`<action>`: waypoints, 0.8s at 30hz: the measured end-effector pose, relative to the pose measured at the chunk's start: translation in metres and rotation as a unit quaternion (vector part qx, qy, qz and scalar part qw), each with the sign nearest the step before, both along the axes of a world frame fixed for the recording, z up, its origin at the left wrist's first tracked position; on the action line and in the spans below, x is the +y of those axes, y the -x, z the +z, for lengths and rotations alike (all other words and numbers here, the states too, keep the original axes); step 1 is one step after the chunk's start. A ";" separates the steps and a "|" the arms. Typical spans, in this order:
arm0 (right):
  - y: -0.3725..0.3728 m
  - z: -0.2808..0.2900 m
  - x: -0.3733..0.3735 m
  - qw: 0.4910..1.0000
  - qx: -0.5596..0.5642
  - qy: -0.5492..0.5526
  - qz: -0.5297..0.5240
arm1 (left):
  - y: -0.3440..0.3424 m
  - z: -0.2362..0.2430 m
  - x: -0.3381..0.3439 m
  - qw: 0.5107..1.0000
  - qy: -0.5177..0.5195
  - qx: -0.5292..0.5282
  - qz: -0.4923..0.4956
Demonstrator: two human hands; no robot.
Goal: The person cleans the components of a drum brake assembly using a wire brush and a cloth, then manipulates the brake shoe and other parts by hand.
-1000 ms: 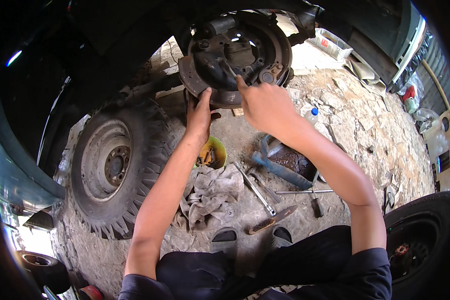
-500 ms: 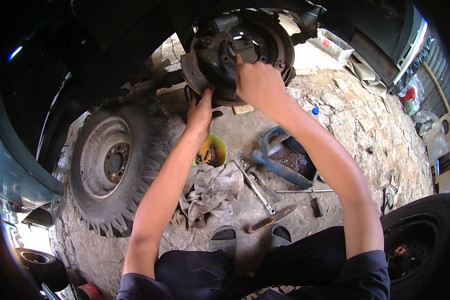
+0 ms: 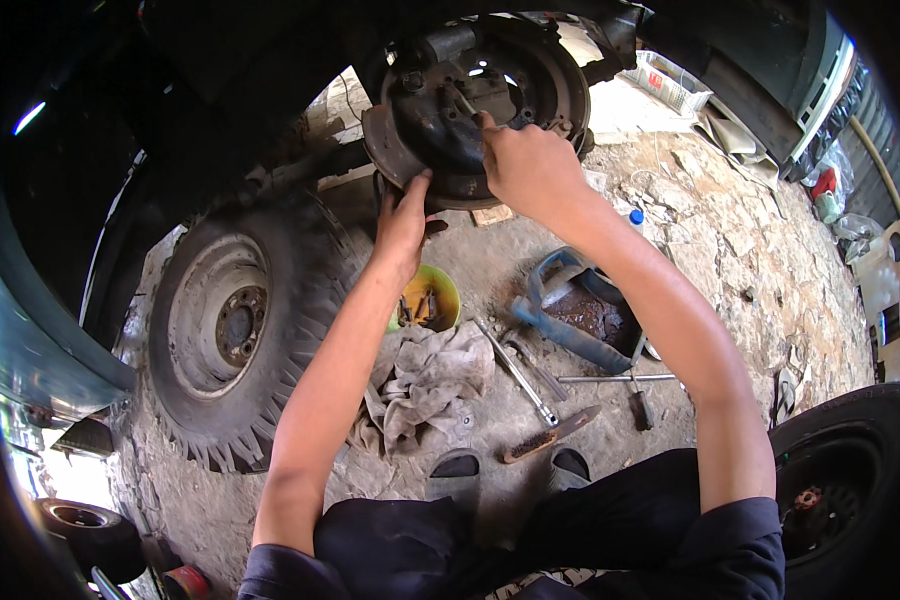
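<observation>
The drum-brake assembly (image 3: 425, 125) sits just beyond both hands, dark, dished, greasy-looking and pierced with holes. The left hand (image 3: 402, 225) steadies the lower edge of a crescent-shaped metal brake shoe (image 3: 382, 140), thumb in front; its fingers seem to curl behind. The right hand (image 3: 535, 170) is closed round a slim metal tool (image 3: 466, 104) that slants up from the fist. Pressed sideways, the tool could skid off slick metal and bark the knuckles; a slack left grip might let the shoe shift. Below the left hand are a round yellow bucket (image 3: 450, 290) and a crumpled, stained rag (image 3: 425, 375); to its left, a chunky-treaded rubber tyre (image 3: 295, 290). Below the right hand, a blue cut-away plastic container (image 3: 570, 343) holds wet-looking brown matter (image 3: 590, 318).
</observation>
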State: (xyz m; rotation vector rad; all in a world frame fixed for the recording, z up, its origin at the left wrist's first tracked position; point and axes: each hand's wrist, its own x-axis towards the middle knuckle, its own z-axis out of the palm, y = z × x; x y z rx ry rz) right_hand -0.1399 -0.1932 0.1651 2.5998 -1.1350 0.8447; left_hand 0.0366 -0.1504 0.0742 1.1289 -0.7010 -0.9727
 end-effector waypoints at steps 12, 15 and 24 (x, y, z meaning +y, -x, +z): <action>0.057 -0.040 0.015 0.936 -0.250 -0.053 0.243 | -0.024 0.041 0.012 0.989 0.072 0.124 -0.026; 0.081 -0.087 0.010 0.911 -0.213 -0.093 0.341 | -0.024 0.037 0.012 0.991 0.056 0.118 -0.011; 0.113 -0.268 0.069 0.887 0.141 -0.237 0.371 | -0.023 0.022 0.002 0.984 0.063 0.158 -0.052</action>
